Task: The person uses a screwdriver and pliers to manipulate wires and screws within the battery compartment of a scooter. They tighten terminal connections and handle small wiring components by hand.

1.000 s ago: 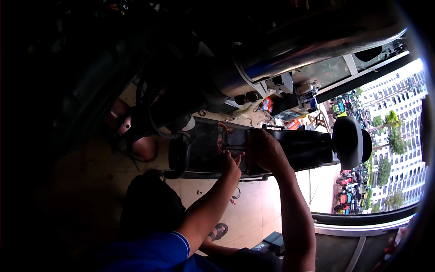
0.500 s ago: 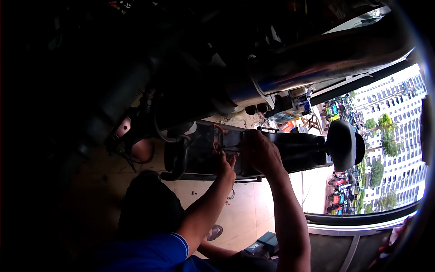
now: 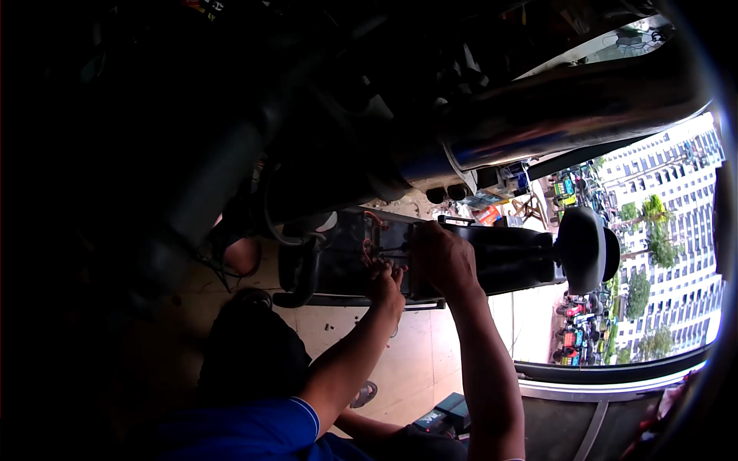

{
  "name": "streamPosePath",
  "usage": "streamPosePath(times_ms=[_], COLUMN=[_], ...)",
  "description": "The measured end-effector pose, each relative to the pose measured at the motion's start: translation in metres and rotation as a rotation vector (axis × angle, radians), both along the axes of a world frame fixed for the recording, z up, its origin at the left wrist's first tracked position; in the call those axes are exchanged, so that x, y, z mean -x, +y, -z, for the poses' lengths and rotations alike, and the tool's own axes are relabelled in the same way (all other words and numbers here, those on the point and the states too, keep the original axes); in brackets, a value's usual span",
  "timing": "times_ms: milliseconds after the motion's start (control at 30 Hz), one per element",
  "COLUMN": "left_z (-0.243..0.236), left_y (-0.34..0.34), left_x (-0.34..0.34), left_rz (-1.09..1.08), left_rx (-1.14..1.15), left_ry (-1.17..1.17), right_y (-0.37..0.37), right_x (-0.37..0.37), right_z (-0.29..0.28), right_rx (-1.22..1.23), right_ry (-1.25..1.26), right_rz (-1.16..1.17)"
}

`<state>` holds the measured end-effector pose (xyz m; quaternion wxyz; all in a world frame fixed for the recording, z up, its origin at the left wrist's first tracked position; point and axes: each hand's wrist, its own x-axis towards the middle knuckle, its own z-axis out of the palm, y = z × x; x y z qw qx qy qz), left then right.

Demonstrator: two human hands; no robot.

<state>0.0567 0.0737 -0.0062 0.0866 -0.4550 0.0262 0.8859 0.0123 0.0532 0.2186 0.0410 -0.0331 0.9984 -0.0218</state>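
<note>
Both my hands are over the dark body of a two-wheeled vehicle [image 3: 338, 265], with its compartment uncovered. Fingers bent, my left hand [image 3: 386, 284] is beside thin orange-red wires [image 3: 367, 250]; whatever is between its fingertips is too small to make out. To its right, my right hand [image 3: 446, 257] is closed in a fist over the compartment's edge. A thin dark rod or cable [image 3: 394, 249] runs from this fist toward the wires. Shadow hides what the fist grips. A grey-black saddle [image 3: 580, 250] is at the vehicle's right end.
Above stretches a large dark tubular part [image 3: 569, 107]. A dark box [image 3: 446, 413] stands on the pale tiled floor [image 3: 419, 338] near my right forearm. Someone's sandalled foot [image 3: 364, 394] shows below my left arm. Small bits lie on the floor.
My left hand has shifted slightly down and right, its fingers more bent. My right fist has stayed almost in place. The view has moved a little.
</note>
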Motion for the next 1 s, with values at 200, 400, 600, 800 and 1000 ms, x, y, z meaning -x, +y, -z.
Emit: streamPosePath(times_ms=[200, 400, 600, 800, 1000], left_z=[-0.012, -0.016, -0.029, -0.019, 0.044], left_y=[-0.014, -0.014, -0.013, -0.015, -0.018], left_x=[0.000, 0.002, -0.004, -0.001, 0.033], left_rz=[0.072, 0.072, 0.075, 0.250, 0.231], left_rx=[-0.096, -0.027, 0.088, 0.280, 0.744], left_ry=[-0.059, -0.055, 0.030, 0.012, 0.241], right_y=[0.004, 0.017, 0.023, 0.026, 0.024], right_x=[-0.003, -0.004, -0.007, -0.007, -0.007], right_z=[-0.003, 0.006, 0.008, 0.013, 0.012], right_rx=[0.173, 0.213, 0.330, 0.420, 0.393], right_ry=[0.028, 0.052, 0.077, 0.104, 0.105], right_rz=[0.017, 0.054, 0.004, 0.000, 0.004])
